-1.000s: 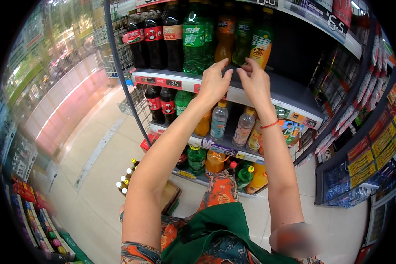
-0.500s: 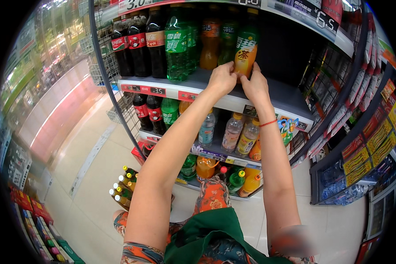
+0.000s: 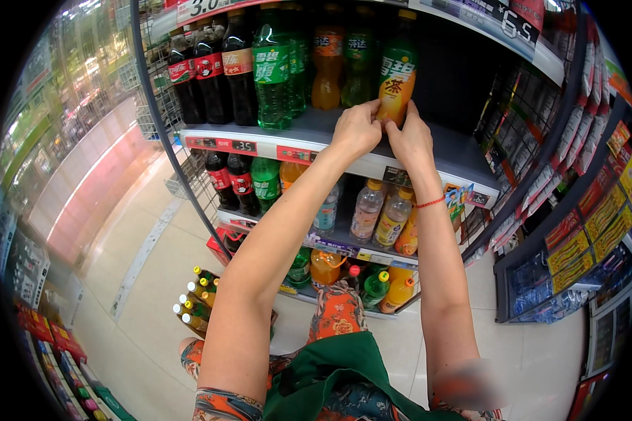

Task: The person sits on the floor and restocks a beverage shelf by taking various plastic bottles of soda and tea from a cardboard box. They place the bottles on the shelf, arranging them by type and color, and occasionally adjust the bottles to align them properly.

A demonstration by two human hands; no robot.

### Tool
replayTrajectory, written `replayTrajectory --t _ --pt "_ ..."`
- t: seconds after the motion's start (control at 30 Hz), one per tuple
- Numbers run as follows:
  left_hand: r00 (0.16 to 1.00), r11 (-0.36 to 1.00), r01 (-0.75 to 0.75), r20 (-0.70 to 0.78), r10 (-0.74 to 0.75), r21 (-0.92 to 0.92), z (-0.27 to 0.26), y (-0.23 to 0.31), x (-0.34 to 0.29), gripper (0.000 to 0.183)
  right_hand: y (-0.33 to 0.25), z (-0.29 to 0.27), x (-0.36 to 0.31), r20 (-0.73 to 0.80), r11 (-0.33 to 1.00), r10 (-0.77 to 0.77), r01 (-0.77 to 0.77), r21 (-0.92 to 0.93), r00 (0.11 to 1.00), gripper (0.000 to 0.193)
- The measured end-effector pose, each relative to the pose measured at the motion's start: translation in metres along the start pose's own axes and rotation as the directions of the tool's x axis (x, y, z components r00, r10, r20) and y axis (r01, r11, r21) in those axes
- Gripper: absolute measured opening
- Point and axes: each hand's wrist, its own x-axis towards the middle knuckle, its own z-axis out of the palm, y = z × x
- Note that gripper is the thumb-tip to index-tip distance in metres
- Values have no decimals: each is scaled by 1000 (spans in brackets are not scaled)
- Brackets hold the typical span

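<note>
A soft drink bottle [image 3: 396, 83], green at the top with an orange-yellow lower label and a yellow cap, stands upright at the front of the upper shelf. My left hand [image 3: 359, 130] grips its base from the left. On the other side my right hand [image 3: 409, 139] closes round the same base, thumbs nearly meeting in front. The fingertips behind the bottle are hidden. Left of it, a green soda bottle [image 3: 359, 67] and an orange soda bottle [image 3: 328, 70] stand further back. A large clear-green bottle [image 3: 272, 70] is nearer the front, beside several dark cola bottles [image 3: 237, 70].
Dark space lies right of the held bottle, up to a wire side panel [image 3: 516, 98]. The shelf's front edge [image 3: 309, 151] carries price tags. Lower shelves hold more drinks, including a pink-labelled bottle [image 3: 366, 210]. Several capped bottles [image 3: 195, 305] stand on the floor at left.
The held bottle has shifted slightly right relative to its neighbours, widening the gap on its left. Both hands stay on its base. The view has turned a little.
</note>
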Motion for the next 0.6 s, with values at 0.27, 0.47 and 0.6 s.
replayTrajectory --t 0.27,0.47,0.6 --pt "1000 1000 -15 4 15 -5 4 -8 7 45 -5 -3 -7 -9 1000 -21 21 -16 1000 65" --pt "999 996 50 24 -49 -76 -1 -5 3 45 -21 4 -25 -209 978 -191 205 46 959 57" --pt "997 980 74 48 -66 -186 -10 -19 9 49 -32 12 -18 -60 937 -98 113 331 993 49"
